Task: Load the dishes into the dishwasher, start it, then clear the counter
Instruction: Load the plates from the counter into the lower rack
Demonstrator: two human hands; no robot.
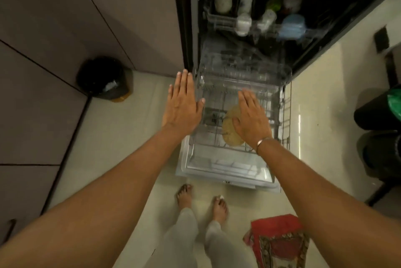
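Observation:
The dishwasher stands open below me, its door folded down flat over the floor. The lower wire rack is pulled out above the door and holds one round tan plate. Further in, the upper rack carries cups, glasses and a blue lidded container, all blurred. My left hand hovers flat with straight fingers just left of the lower rack. With its fingers also straight, my right hand is held over the rack, partly covering the plate. Neither hand holds anything.
Grey cabinet fronts line the left side, with a black bin on the floor at their foot. Dark bins stand at the right. A red patterned mat lies near my bare feet on the cream tiles.

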